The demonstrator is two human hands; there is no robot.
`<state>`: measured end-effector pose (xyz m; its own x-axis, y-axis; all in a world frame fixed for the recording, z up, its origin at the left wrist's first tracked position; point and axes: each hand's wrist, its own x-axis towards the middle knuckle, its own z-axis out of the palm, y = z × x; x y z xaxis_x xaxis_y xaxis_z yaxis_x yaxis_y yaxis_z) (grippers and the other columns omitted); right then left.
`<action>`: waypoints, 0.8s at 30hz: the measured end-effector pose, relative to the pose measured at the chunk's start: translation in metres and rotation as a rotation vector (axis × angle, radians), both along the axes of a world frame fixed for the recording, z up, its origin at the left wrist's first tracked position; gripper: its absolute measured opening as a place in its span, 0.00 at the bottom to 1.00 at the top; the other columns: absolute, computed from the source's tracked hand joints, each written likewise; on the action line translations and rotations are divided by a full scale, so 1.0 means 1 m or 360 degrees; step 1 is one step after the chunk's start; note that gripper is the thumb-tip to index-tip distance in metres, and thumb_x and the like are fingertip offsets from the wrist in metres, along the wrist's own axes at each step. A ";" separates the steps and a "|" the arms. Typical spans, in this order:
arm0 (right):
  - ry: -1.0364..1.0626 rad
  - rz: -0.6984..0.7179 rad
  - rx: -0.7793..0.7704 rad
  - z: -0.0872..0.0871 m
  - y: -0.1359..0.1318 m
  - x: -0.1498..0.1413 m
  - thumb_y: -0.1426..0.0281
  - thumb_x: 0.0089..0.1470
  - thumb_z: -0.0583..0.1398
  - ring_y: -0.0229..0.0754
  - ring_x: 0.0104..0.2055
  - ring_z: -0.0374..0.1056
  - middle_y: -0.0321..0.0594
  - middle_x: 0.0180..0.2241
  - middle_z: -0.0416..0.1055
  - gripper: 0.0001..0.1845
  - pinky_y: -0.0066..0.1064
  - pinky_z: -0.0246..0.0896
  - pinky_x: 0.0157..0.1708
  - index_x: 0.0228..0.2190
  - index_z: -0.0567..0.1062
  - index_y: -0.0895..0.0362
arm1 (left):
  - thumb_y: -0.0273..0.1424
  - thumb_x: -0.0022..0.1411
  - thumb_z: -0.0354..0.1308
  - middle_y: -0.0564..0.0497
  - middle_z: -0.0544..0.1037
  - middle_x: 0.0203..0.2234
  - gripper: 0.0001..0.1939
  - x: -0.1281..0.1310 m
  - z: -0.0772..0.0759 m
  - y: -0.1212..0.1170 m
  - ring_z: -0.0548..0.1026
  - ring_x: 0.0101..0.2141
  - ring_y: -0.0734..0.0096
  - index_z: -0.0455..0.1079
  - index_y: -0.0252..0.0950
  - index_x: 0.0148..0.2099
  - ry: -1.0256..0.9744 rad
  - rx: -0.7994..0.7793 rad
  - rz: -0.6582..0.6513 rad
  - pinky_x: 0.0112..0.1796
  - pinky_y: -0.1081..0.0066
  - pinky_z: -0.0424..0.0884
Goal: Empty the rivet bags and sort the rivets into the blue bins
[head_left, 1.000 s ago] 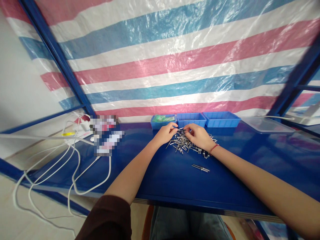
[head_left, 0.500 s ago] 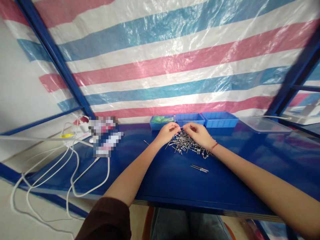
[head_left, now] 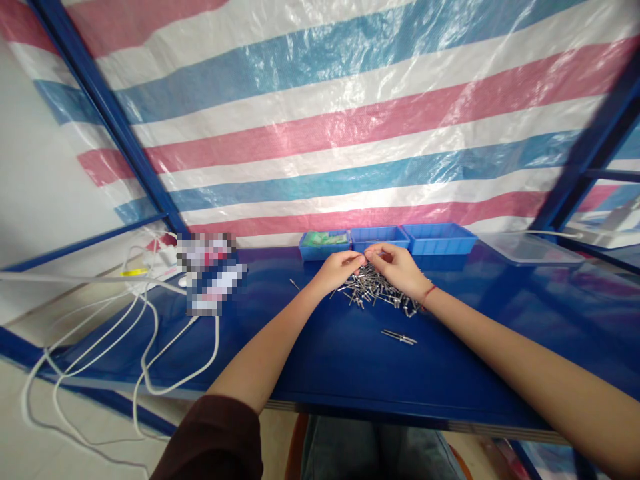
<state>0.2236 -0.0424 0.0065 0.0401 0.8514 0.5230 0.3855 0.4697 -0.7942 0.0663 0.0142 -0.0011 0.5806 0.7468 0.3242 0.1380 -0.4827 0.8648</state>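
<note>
Over a pile of silver blind rivets [head_left: 367,288] my left hand [head_left: 341,270] and my right hand [head_left: 395,267] meet at their fingertips. Each hand is closed in a pinch. A slim blind rivet seems to be held between them, mostly hidden by the fingers. Nearer the table's front edge, a pair of rivets [head_left: 399,337] lies side by side. One single rivet [head_left: 295,285] lies to the left of my left forearm.
Behind the pile stand a blue bin with green packets [head_left: 325,253], a middle blue bin [head_left: 380,233] and a right blue bin [head_left: 440,248]. A clear lid [head_left: 533,248] lies at right. White cables [head_left: 155,333] and a blurred-out patch [head_left: 213,273] are at left.
My fingertips have come together from slightly apart, closing over the slim piece between them. A single rivet now shows left of my left forearm, unseen one second ago. The view shifted slightly.
</note>
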 end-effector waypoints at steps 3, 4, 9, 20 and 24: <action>0.0023 0.0009 -0.0022 0.000 -0.001 0.000 0.54 0.49 0.59 0.37 0.23 0.60 0.39 0.26 0.72 0.19 0.31 0.56 0.24 0.30 0.75 0.58 | 0.35 0.61 0.53 0.49 0.78 0.32 0.12 0.001 -0.001 0.000 0.72 0.27 0.76 0.73 0.31 0.37 0.0006 0.0043 -0.0021 0.31 0.74 0.67; 0.0030 0.0013 -0.0023 0.000 -0.001 0.000 0.54 0.49 0.59 0.37 0.24 0.60 0.39 0.27 0.72 0.19 0.31 0.55 0.24 0.31 0.75 0.58 | 0.35 0.61 0.54 0.49 0.78 0.32 0.11 0.001 -0.001 0.000 0.72 0.27 0.76 0.72 0.31 0.37 -0.0020 0.0035 -0.0018 0.32 0.74 0.67; 0.0045 0.0015 0.0004 0.001 -0.002 -0.001 0.53 0.49 0.60 0.36 0.23 0.60 0.39 0.28 0.72 0.20 0.31 0.56 0.25 0.30 0.75 0.59 | 0.34 0.60 0.55 0.50 0.77 0.32 0.10 0.004 -0.001 0.000 0.72 0.26 0.77 0.71 0.32 0.38 -0.0126 0.0006 -0.0001 0.33 0.74 0.67; -0.0094 -0.0098 0.0104 -0.001 -0.001 -0.001 0.56 0.50 0.59 0.40 0.29 0.66 0.42 0.30 0.75 0.18 0.34 0.61 0.32 0.30 0.77 0.59 | 0.33 0.58 0.58 0.50 0.77 0.30 0.10 0.004 -0.004 0.000 0.71 0.27 0.77 0.71 0.30 0.38 -0.0077 0.0077 0.0063 0.33 0.75 0.67; -0.0239 -0.0175 0.0199 0.001 -0.002 -0.002 0.58 0.52 0.59 0.40 0.28 0.65 0.42 0.30 0.75 0.16 0.33 0.60 0.30 0.30 0.77 0.58 | 0.34 0.57 0.58 0.50 0.78 0.30 0.10 0.003 -0.004 -0.001 0.71 0.27 0.77 0.72 0.31 0.37 -0.0046 0.0181 0.0135 0.32 0.75 0.67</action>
